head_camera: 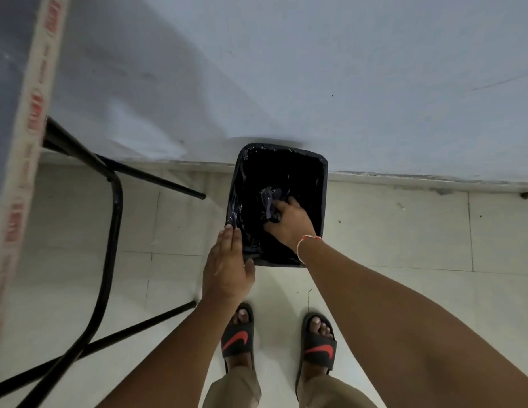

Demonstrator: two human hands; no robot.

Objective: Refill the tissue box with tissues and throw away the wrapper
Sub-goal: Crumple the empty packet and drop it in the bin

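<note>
The wrapper [267, 201], a crumpled clear scrap, sits inside the black-lined bin [324, 184], pinched in the curled fingers of the right hand [289, 222]. The left hand [227, 266] lies flat and spread against the bin's near-left rim. The bin stands against the wall [315, 69], beside a table [9, 83].

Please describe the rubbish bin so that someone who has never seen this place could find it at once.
Look where the pale wall meets the tiled floor. The bin stands there against the wall, right of the black metal table legs. It is the only container: rectangular, lined with a shiny black bag.
</note>
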